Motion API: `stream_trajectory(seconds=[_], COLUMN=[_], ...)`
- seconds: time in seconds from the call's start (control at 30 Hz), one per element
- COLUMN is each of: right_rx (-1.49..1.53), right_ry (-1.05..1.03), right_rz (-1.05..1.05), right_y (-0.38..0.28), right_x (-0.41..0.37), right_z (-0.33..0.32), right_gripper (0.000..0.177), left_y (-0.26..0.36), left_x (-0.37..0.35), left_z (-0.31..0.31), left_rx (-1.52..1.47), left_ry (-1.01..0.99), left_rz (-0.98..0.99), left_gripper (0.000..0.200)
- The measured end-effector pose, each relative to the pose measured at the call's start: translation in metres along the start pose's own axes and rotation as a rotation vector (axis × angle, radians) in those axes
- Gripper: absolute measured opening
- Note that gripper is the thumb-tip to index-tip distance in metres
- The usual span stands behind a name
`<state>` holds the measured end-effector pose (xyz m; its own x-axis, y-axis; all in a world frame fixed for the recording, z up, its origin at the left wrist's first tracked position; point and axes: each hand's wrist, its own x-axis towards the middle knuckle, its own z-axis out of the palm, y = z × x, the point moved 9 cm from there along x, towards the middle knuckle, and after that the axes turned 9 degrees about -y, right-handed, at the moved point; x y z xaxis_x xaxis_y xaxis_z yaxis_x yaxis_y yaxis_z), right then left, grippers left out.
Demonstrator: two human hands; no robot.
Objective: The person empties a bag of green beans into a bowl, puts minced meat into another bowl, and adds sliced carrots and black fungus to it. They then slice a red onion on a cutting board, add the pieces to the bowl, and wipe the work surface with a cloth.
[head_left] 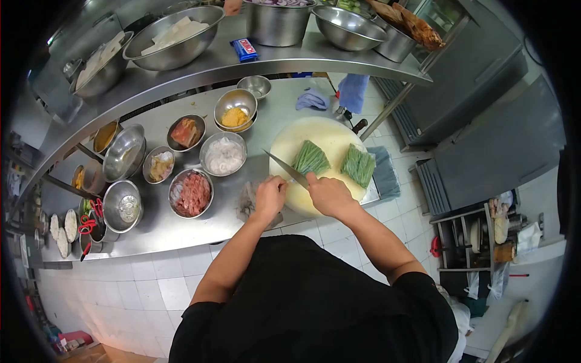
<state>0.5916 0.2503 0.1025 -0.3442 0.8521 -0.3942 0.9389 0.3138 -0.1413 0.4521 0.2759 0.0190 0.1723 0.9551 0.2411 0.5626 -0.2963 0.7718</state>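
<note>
My right hand [330, 193] is wrapped round the handle of a kitchen knife [287, 167], its blade pointing up and left over the round cutting board [296, 128]. Just beyond the blade lies a cut bundle of green leafy stalks [311, 158]. A second green bundle [358, 165] rests on the board's right side. At the board's left edge my left hand [270, 196] is closed, fingertips pinched together; what they hold, if anything, I cannot make out. Beside it is a crumpled clear plastic bag [247, 202].
Left of the board stand several metal bowls, including one of raw minced meat [192, 192], one of white shreds [224, 154] and one of yellow crumbs [235, 117]. A steel shelf [290, 59] crosses above. Blue cloths [312, 100] lie behind the board. Red-handled scissors [88, 225] are far left.
</note>
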Motion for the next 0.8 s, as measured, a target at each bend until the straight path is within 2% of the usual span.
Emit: stream_trajectory(seconds=[0.17, 0.2, 0.27, 0.3, 0.33, 0.37, 0.43, 0.47, 0.5, 0.53, 0.57, 0.6, 0.67, 0.73, 0.77, 0.8], right_rx=[-0.032, -0.001, 0.009, 0.024, 0.049, 0.051, 0.106, 0.349, 0.352, 0.565, 0.772, 0.769, 0.939, 0.847, 0.743, 0.748], right_ry=[-0.135, -0.133, -0.148, -0.168, -0.190, -0.177, -0.190, -0.330, -0.313, -0.220, -0.124, -0.115, 0.191, 0.253, 0.306, 0.315], right_rz=[0.072, 0.078, 0.084, 0.087, 0.101, 0.128, 0.030, 0.163, 0.172, 0.231, 0.283, 0.283, 0.409, 0.467, 0.521, 0.520], right_y=[0.003, 0.009, 0.021, 0.024, 0.024, 0.033, 0.024, 0.033, 0.040, 0.057, 0.077, 0.091, 0.142, 0.180, 0.197, 0.205], right_x=[-0.013, -0.019, -0.023, -0.029, -0.030, -0.032, -0.040, -0.062, -0.075, -0.097, -0.117, -0.130, -0.156, -0.164, -0.172, -0.177], right_z=[0.029, 0.035, 0.040, 0.045, 0.039, 0.033, 0.009, -0.003, -0.009, -0.013, -0.013, -0.008, -0.004, 0.012, 0.012, 0.012], right_gripper=[0.020, 0.021, 0.022, 0.023, 0.025, 0.025, 0.027, 0.025, 0.025, 0.025, 0.025, 0.025, 0.020, 0.023, 0.026, 0.026], left_y=[-0.020, -0.027, -0.061, -0.063, -0.066, -0.058, -0.028, -0.010, -0.004, 0.004, 0.025, 0.045, 0.089, 0.122, 0.135, 0.144], left_x=[0.005, 0.008, 0.013, 0.016, 0.022, 0.032, 0.045, 0.049, 0.049, 0.047, 0.042, 0.039, 0.042, 0.060, 0.074, 0.091], left_z=[-0.001, -0.012, -0.061, -0.081, -0.095, -0.102, -0.112, -0.109, -0.094, -0.073, -0.057, -0.037, 0.019, 0.072, 0.091, 0.110], left_rx=[0.086, 0.158, 0.005, -0.049, -0.105, -0.058, -0.208, -0.214, -0.492, -0.766, -0.692, -0.616, -0.336, -0.108, -0.102, 0.066], left_ry=[-0.044, -0.009, 0.119, 0.127, 0.132, 0.195, 0.281, 0.274, 0.198, 0.117, 0.040, -0.033, -0.224, -0.526, -0.528, -0.474], left_rz=[-0.027, -0.048, -0.264, -0.264, -0.255, -0.095, 0.033, 0.056, -0.021, -0.104, -0.102, -0.104, 0.047, -0.096, -0.089, -0.045], left_gripper=[0.006, 0.005, 0.006, 0.008, 0.011, 0.009, 0.006, 0.006, 0.004, 0.004, 0.005, 0.007, 0.021, 0.045, 0.045, 0.057])
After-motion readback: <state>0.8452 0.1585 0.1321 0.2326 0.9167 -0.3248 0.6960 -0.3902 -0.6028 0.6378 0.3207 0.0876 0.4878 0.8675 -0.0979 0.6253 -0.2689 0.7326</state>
